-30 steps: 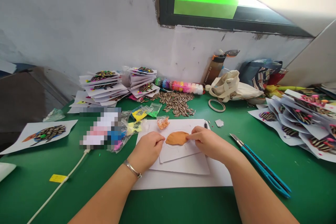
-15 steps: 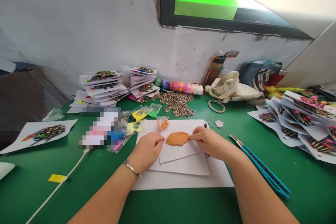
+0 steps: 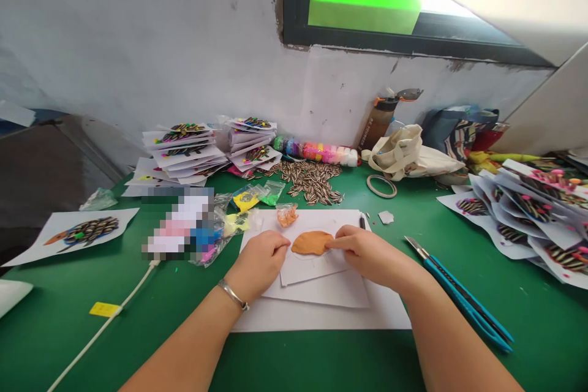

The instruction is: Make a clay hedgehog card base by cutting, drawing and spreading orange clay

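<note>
A flat, leaf-shaped piece of orange modelling clay lies inside a drawn outline on a small white sheet of paper. My left hand is closed at the sheet's left edge, thumb and index finger pressed together on the paper beside the clay. At the other side, my right hand has its index fingertip on the clay's right edge, with the remaining fingers curled in. Just behind the clay sits a small bag of orange clay. Larger white paper lies beneath.
Sunflower seeds are heaped behind the paper, near bags of coloured clay. A blue utility knife lies at right, beyond a black pen. Stacks of seed pictures stand on both sides. A white cable crosses the left.
My right index fingertip has shifted slightly down along the clay's right edge. My left hand keeps its place on the paper. The whole view has moved a little.
</note>
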`<state>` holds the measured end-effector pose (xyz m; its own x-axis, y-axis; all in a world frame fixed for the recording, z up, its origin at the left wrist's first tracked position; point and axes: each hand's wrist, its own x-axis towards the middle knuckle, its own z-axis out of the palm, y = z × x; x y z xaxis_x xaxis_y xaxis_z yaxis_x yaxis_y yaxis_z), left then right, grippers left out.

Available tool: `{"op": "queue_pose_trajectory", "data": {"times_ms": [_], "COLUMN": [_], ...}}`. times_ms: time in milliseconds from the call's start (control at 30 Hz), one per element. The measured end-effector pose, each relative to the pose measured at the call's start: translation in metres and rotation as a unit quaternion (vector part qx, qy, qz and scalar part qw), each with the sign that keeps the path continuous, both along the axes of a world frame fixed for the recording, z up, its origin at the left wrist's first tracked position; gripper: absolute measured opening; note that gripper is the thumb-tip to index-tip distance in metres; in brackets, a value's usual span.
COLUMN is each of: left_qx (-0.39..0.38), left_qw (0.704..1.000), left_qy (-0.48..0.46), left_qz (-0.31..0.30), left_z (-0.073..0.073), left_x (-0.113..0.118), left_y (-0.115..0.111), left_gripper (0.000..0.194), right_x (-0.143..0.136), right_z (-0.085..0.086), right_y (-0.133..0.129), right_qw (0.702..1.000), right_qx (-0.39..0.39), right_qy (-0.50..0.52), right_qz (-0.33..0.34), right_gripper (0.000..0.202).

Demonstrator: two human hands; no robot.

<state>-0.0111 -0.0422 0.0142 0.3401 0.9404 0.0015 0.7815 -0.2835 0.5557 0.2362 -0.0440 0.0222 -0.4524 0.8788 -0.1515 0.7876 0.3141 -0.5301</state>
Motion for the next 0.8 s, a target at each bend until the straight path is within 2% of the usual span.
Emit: {"op": "queue_pose_trajectory", "data": {"times_ms": [200, 467, 667, 800], "left_qx": [0.0, -0.007, -0.009, -0.012], "left_qw": [1.0, 1.0, 1.0, 1.0], "left_qy": [-0.001, 0.002, 0.001, 0.001], "left_qz": [0.002, 0.001, 0.005, 0.003], "left_z": [0.0012, 0.001, 0.0011, 0.0006], "left_x": [0.0002, 0.0002, 0.0017, 0.0013], "left_y": [-0.0003, -0.0008, -0.0003, 0.001], "left_gripper": [0.03, 0.031, 0.031, 0.03], "right_x": [-0.0003, 0.0008, -0.0054, -0.0028], "right_z": [-0.0032, 0.0057, 0.0028, 0.0041], "right_y": [-0.001, -0.0036, -0.006, -0.0055], "right_qw": [0.999, 1.0, 0.998, 0.999], "right_qx": [0.006, -0.013, 0.032, 0.017], "right_qy": [-0.027, 0.027, -0.054, -0.04], "right_qz": [0.018, -0.001, 0.027, 0.031], "right_gripper": [0.046, 0.05, 0.046, 0.048]}}
